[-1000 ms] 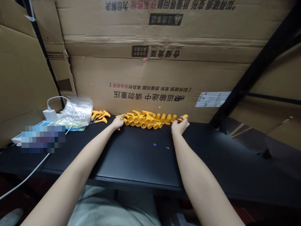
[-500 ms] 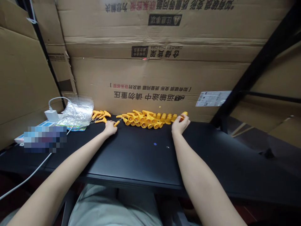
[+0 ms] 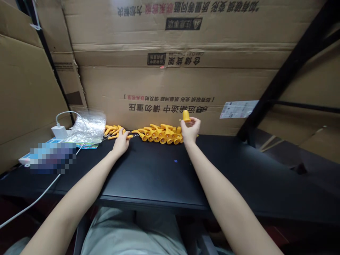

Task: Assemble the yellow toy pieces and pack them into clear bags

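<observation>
My right hand (image 3: 190,131) is raised over the right end of the yellow pile. Its fingers are closed around the lower edge of a yellow bell-shaped cup (image 3: 186,115), narrow end up. My left hand (image 3: 121,142) rests at the ribbed yellow handles (image 3: 113,128) on the left. Between its thumb and fingers lies a yellow handle (image 3: 130,136), partly hidden by the hand. To the right of it, a thin coiled spring or chain (image 3: 136,134) runs towards several stacked yellow horn-shaped pieces (image 3: 159,134) with their open ends facing me.
Clear plastic bags (image 3: 89,125) lie at the back left, beside a white charger (image 3: 60,131) and its cable (image 3: 42,189). A small blue disc (image 3: 175,161) sits on the black table (image 3: 148,177). Cardboard (image 3: 170,81) stands along the back edge.
My right hand has moved left and up, lifting the yellow cup above the pile. The left hand has shifted slightly left and turned, fingers now over the handles.
</observation>
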`<move>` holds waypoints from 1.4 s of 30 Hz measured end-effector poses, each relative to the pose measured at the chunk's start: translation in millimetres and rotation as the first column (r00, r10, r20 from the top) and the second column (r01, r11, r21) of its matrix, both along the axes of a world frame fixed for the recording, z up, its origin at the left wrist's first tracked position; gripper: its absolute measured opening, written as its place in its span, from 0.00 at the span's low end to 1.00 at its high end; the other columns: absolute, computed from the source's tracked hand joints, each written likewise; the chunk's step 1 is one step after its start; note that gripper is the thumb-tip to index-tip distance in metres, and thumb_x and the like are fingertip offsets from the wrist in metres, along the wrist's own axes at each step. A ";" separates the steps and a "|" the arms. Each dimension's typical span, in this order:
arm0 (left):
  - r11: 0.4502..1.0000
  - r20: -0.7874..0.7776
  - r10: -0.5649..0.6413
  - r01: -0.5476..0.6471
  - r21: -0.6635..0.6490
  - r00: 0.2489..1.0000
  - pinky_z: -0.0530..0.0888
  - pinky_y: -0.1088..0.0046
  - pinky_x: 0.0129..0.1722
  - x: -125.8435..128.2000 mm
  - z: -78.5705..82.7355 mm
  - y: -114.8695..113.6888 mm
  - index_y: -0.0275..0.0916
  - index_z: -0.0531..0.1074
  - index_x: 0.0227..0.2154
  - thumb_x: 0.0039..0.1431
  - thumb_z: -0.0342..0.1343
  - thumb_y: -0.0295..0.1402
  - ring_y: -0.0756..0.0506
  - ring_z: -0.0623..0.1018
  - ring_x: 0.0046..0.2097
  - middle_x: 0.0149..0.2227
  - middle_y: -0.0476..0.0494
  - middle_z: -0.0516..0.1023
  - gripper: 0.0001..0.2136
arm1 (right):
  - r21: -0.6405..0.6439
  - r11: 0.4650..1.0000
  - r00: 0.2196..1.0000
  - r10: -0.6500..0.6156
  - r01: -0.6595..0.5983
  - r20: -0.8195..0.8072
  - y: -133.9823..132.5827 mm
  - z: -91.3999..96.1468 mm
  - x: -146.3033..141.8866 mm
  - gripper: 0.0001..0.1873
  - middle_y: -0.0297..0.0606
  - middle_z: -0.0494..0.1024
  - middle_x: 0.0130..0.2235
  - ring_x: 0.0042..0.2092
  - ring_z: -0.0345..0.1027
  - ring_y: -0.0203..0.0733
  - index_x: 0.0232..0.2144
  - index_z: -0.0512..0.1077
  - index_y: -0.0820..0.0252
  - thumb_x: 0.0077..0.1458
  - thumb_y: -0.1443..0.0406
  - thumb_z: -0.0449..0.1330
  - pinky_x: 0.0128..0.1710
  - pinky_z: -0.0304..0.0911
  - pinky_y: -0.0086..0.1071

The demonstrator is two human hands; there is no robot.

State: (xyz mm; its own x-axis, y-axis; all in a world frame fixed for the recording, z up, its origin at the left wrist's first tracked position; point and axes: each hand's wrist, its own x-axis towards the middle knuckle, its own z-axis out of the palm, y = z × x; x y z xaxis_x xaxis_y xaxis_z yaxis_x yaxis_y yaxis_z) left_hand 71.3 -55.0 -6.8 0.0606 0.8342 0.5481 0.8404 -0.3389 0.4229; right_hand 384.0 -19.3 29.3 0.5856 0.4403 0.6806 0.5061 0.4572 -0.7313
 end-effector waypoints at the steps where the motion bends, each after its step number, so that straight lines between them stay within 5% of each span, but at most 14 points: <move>1: 1.000 0.004 0.003 -0.003 -0.001 1.000 0.70 0.59 0.52 -1.2 0.5 0.9 0.38 0.69 0.48 0.56 0.50 0.26 0.37 0.70 0.55 0.57 0.31 0.62 0.16 | 0.015 0.999 0.999 0.048 -0.048 0.006 -1.4 2.3 -6.2 0.18 0.38 0.70 0.41 0.41 0.68 0.40 0.38 0.61 0.58 0.44 0.61 0.60 0.46 0.63 0.38; 5: 0.996 -0.008 0.016 -0.017 -0.085 1.000 0.71 0.62 0.49 -4.8 1.9 3.3 0.38 0.70 0.47 0.55 0.54 0.29 0.40 0.75 0.46 0.43 0.37 0.75 0.16 | -0.038 0.952 0.950 0.306 -0.304 0.055 -11.3 6.1 -28.5 0.18 0.41 0.71 0.44 0.43 0.69 0.42 0.40 0.65 0.57 0.45 0.62 0.61 0.45 0.65 0.39; 9: 0.986 -0.033 0.038 -0.043 -0.159 0.999 0.72 0.62 0.47 -8.6 3.4 3.2 0.40 0.72 0.45 0.54 0.56 0.34 0.39 0.76 0.45 0.40 0.41 0.78 0.15 | -0.225 0.789 0.759 0.613 -0.572 0.219 -27.6 2.9 -46.9 0.18 0.41 0.74 0.45 0.44 0.71 0.43 0.42 0.69 0.58 0.46 0.64 0.62 0.47 0.66 0.40; 12: 0.986 -0.048 0.040 -0.048 -0.162 0.998 0.71 0.64 0.47 -11.5 4.0 3.3 0.40 0.73 0.44 0.53 0.56 0.34 0.40 0.76 0.45 0.41 0.41 0.78 0.14 | -0.377 0.719 0.593 0.695 -0.584 0.406 -38.5 -0.2 -56.4 0.16 0.41 0.74 0.46 0.46 0.70 0.43 0.42 0.71 0.57 0.47 0.67 0.62 0.50 0.65 0.42; 16: 0.987 -0.053 0.038 -0.045 -0.152 0.998 0.71 0.65 0.47 -14.1 3.5 4.5 0.40 0.73 0.42 0.53 0.56 0.33 0.40 0.76 0.46 0.42 0.41 0.78 0.13 | -0.443 0.724 0.483 0.686 -0.529 0.545 -43.9 -2.5 -60.9 0.16 0.41 0.75 0.45 0.47 0.69 0.44 0.42 0.72 0.57 0.49 0.70 0.60 0.51 0.63 0.46; 28: 0.988 -0.061 0.018 -0.027 -0.154 0.998 0.70 0.62 0.49 -11.9 3.5 3.2 0.40 0.72 0.44 0.52 0.55 0.31 0.39 0.75 0.47 0.43 0.41 0.77 0.15 | -0.458 0.699 0.475 0.712 -0.549 0.517 -43.0 -8.9 -64.5 0.18 0.42 0.74 0.48 0.48 0.70 0.44 0.45 0.70 0.56 0.50 0.72 0.60 0.52 0.64 0.47; 34: 0.964 -0.041 -0.261 0.258 -0.060 0.965 0.71 0.64 0.48 -5.6 1.3 2.7 0.36 0.56 0.60 0.53 0.51 0.26 0.43 0.74 0.47 0.47 0.37 0.74 0.29 | -0.498 0.620 0.474 0.785 -0.606 0.399 -49.2 -8.7 -72.2 0.18 0.45 0.74 0.48 0.49 0.70 0.43 0.45 0.68 0.59 0.50 0.71 0.60 0.53 0.63 0.46; 39: 0.943 -0.047 -0.331 0.329 -0.052 0.942 0.71 0.65 0.46 -6.5 4.4 0.2 0.36 0.59 0.58 0.59 0.48 0.28 0.44 0.76 0.43 0.39 0.41 0.76 0.23 | -0.518 0.492 0.488 0.858 -0.699 0.157 -41.3 -12.9 -68.8 0.17 0.46 0.75 0.48 0.46 0.72 0.43 0.44 0.69 0.60 0.50 0.65 0.62 0.51 0.65 0.45; 42: 0.936 -0.052 -0.353 0.353 -0.003 0.934 0.70 0.66 0.48 -6.7 7.9 -2.7 0.35 0.62 0.55 0.60 0.48 0.30 0.44 0.75 0.45 0.41 0.40 0.76 0.19 | -0.501 0.472 0.518 0.854 -0.725 0.054 -40.0 -11.6 -67.3 0.18 0.46 0.77 0.45 0.44 0.73 0.45 0.40 0.71 0.60 0.48 0.58 0.64 0.50 0.66 0.46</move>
State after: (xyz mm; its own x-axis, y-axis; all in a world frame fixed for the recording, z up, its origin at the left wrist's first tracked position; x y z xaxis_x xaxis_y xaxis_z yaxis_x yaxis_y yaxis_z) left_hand 64.6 -57.7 1.1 0.3781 0.7505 0.5420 0.6866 -0.6200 0.3796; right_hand 316.7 -59.4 17.7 -0.3248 0.8577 0.3987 0.2622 0.4866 -0.8333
